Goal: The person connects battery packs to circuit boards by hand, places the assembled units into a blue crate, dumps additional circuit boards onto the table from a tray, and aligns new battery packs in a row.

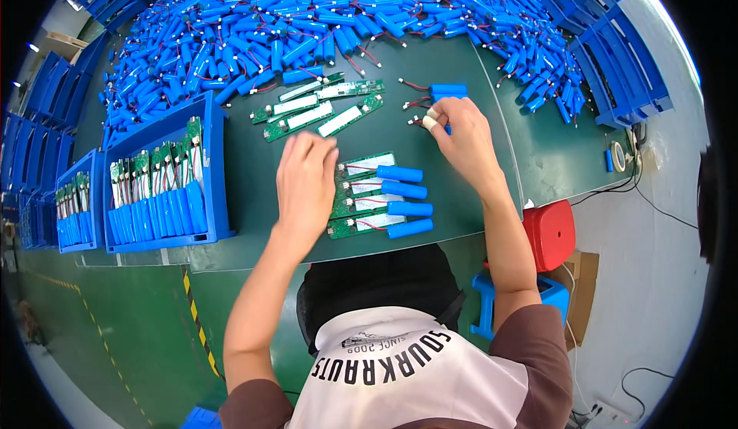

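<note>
My left hand (pixel 304 187) is closed, fingers curled, beside the left end of the top circuit board (pixel 369 164) in a column of several green boards. Whatever its fingertips may hold is hidden. Blue cylindrical batteries (pixel 406 191) lie by the right ends of these boards, their red wires running across them. To the right, my right hand (pixel 467 141) pinches a blue battery (pixel 448 129), mostly covered by the fingers. A tape-like wrap shows on one finger. Just beyond it lies another blue battery (pixel 449 90), with small white plugs on wires to its left.
Loose green boards (pixel 350 116) lie ahead of my left hand. A large heap of blue batteries (pixel 254 37) spans the far side. At left, a blue bin (pixel 219 175) holds boards with batteries upright. Blue crates (pixel 619 64) and a tape roll (pixel 619 154) are right; a red stool (pixel 549 235) stands below.
</note>
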The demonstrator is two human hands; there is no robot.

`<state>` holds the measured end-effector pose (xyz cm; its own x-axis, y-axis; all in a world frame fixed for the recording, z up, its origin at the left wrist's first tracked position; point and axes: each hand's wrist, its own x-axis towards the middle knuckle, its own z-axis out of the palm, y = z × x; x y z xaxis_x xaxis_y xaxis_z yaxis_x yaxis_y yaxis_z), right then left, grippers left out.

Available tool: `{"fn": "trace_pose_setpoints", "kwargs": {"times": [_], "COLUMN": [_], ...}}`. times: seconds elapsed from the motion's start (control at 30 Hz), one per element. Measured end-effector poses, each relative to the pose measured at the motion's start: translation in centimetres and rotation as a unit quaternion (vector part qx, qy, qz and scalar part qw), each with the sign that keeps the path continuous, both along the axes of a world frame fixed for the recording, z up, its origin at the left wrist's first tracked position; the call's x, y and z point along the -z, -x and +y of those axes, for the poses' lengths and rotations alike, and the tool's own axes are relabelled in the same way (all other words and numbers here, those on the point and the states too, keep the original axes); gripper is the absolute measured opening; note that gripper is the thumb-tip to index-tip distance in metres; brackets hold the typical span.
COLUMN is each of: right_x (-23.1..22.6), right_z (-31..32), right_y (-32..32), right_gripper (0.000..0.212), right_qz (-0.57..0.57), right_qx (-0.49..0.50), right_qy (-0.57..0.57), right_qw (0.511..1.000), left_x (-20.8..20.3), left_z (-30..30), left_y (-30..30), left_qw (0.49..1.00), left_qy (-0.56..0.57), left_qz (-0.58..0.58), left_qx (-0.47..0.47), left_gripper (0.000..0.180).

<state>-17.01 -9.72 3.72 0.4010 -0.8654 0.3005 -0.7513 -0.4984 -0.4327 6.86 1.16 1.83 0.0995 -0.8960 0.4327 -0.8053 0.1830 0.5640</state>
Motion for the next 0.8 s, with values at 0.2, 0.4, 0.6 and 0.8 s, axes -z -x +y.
{"fn": "trace_pose_setpoints", "kwargs": {"times": [0.2,0.4,0.6,0.8], "right_x": [3.6,3.9,3.8,3.0], "right_z": [-0.3,0.1,0.0,0.6], "right_y": [-1.0,-1.3,-1.3,-1.8], "right_gripper": [0.012,0.016,0.019,0.018], "right_qz": [0.033,0.043,-0.036,-0.168], "right_qx": [-0.036,-0.042,-0.054,-0.129], "right_qy": [0.139,0.146,0.150,0.091], "right_qw": [0.989,0.987,0.987,0.973], "left_x": [1.8,1.4,-1.1,0.6], "left_z": [-7.8,-9.2,-8.0,-2.2], "left_y": [1.1,2.4,-1.1,-1.2], "left_qw": [0.988,0.991,0.880,0.953], "left_qy": [0.080,-0.058,0.030,-0.131], "left_qz": [-0.103,0.064,0.474,0.259], "left_qx": [0.085,0.107,0.024,-0.086], "left_gripper": [0.032,0.036,0.022,0.013]}}
